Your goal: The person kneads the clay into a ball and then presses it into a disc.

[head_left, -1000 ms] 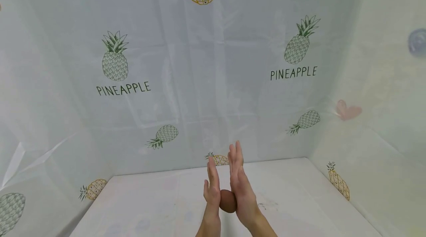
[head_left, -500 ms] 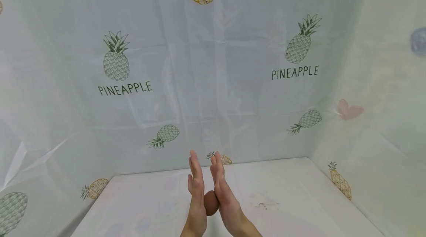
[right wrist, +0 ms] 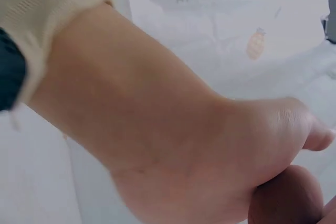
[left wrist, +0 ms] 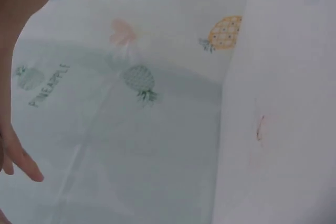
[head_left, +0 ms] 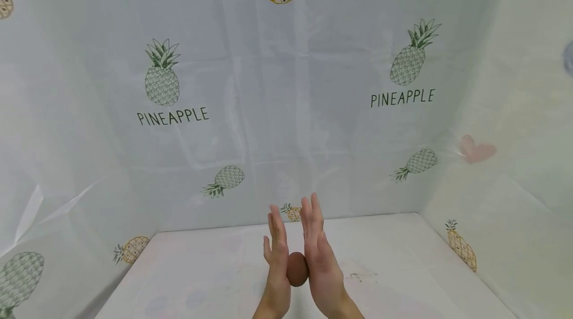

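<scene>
A smooth brown egg-shaped ball (head_left: 297, 269) is held between two upright palms, low in the middle of the head view. The frames do not show what it is made of. My left hand (head_left: 277, 271) presses it from the left with straight fingers. From the right, my right hand (head_left: 323, 271) presses its palm against it, fingers pointing up and away. In the right wrist view, the ball (right wrist: 286, 198) shows below the thumb side of my right hand (right wrist: 226, 145). Only part of a hand (left wrist: 23, 158) enters the left wrist view, at its left edge.
Below the hands lies a white table (head_left: 201, 269), with a faint smudge (head_left: 355, 276) to the right. Pale sheeting (head_left: 286, 110) printed with pineapples stands behind and along both sides. A beige cuff (right wrist: 63, 9) covers the right forearm.
Both hands and the ball shifted left, then partly back right. The right hand slid down, then up again against the left, and the ball's tilt changed between the palms. The view moved slightly.
</scene>
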{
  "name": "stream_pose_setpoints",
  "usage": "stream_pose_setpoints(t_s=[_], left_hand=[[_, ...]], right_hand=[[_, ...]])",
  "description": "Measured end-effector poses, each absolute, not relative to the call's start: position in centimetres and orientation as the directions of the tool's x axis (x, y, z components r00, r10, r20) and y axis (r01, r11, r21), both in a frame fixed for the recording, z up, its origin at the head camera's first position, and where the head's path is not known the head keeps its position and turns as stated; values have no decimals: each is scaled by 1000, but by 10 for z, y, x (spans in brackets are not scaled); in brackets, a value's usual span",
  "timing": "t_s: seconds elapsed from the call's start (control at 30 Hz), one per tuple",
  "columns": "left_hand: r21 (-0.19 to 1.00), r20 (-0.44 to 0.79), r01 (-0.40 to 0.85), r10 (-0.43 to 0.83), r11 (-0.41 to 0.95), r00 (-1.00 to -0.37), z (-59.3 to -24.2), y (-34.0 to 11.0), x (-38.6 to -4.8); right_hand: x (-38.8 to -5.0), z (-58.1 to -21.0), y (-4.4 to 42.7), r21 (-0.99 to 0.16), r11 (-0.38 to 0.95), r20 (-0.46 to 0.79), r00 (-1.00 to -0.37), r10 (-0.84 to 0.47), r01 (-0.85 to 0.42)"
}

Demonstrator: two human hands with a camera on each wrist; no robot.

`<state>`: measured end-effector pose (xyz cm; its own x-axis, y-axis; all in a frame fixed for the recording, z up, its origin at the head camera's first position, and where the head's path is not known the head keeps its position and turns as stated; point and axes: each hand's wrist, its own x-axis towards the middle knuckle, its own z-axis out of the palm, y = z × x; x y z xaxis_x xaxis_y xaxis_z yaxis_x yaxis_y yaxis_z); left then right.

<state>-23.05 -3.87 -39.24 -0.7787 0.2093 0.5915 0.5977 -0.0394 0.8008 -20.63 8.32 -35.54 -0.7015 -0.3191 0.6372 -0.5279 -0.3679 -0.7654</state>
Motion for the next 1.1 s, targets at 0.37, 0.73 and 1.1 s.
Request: stream_pose_setpoints(t_s=[0.37, 0.73, 1.1], left_hand=[[675, 728, 704, 356, -221, -586, -390, -23, -207], [690, 719, 680, 338, -248, -607, -378, -29, -193], [811, 582, 549, 174, -203, -795, -370, -47, -210]], right_hand=[[-223, -359, 102, -783, -330, 597, -786, -159, -528], [-237, -375, 92, -864, -298, 479, -844, -242, -406], [-217, -370, 69, -873, -287, 486, -755, -441, -395]])
